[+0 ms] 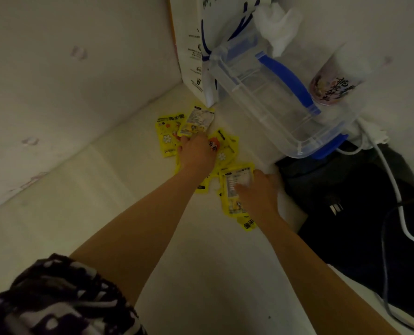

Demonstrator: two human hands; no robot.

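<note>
In the corner of the white table [201, 262], just in front of the clear box [261, 97] with its blue handle, the yellow packets [168, 139] lie in a loose heap. Your left hand [197, 153] reaches over the heap, its fingers pinching the far packet [196, 120], which tilts up off the others. Your right hand [261, 192] lays its thumb across the near packet [232, 187], fingers curled at its far edge, gripping it. A paper bag [191, 44] stands behind the box, and a black bag [346, 189] sits to the right.
</note>
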